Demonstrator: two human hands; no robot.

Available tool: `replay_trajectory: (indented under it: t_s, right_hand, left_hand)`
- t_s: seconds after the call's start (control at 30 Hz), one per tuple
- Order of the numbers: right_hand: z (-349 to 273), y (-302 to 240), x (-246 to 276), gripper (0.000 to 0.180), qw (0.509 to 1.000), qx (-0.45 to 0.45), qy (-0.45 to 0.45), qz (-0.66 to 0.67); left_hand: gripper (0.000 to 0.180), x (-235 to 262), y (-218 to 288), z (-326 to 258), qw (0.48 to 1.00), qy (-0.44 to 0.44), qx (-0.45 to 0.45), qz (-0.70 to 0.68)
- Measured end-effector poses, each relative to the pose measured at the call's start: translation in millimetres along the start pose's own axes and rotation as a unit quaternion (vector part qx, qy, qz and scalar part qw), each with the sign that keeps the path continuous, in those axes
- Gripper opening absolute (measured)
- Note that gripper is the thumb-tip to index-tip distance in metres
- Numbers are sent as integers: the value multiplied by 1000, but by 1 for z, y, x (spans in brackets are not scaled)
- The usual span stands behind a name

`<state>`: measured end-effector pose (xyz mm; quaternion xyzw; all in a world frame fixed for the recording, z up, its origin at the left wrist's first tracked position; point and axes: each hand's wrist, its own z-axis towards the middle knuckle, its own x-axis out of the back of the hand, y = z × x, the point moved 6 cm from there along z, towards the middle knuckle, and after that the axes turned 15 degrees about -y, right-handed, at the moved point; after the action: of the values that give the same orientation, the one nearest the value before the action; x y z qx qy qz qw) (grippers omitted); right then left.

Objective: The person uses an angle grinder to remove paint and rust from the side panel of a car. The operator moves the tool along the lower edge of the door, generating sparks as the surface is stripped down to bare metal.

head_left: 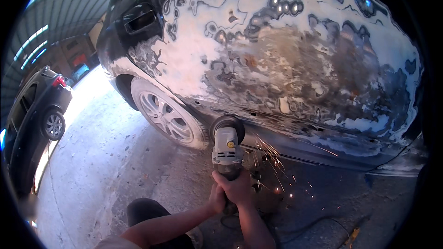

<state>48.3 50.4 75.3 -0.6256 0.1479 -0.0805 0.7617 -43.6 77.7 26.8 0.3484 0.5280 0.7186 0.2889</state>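
Both of my hands are closed round the body of a grey angle grinder [227, 150], pointing away from me. My right hand [237, 187] wraps the dark part behind the grey gear head, thumb along its left side. Just below and to the left, my left hand [217, 199] grips the rear of the tool, its fingers partly hidden. The round dark disc [227, 122] meets the lower sill [258, 131] of a car, beneath its door. Orange sparks [272, 154] spray from there to the right and down. The exact contact point is hidden behind the tool's head.
The car door [286, 60] above is sanded into pale, brown and bare-metal patches. A dusty wheel [166, 115] stands left of the grinder. A dark cable [318, 221] lies on the concrete floor at lower right, beside a yellow-orange object [353, 237]. Another dark car [34, 120] is parked at far left.
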Motion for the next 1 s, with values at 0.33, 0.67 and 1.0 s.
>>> replay_trajectory:
  t_s: [0.33,0.67,1.0]
  right_hand:
    - [-13,0,19,41,999,-17,3,37]
    - [-18,-6,24,40,999,1,30,33]
    - [-25,-11,32,35,997,23,60,38]
  left_hand:
    - [45,-18,-4,1,995,-1,-64,71]
    - [45,-21,-6,6,997,52,-43,34]
    - [49,-27,-5,5,996,-10,-75,38]
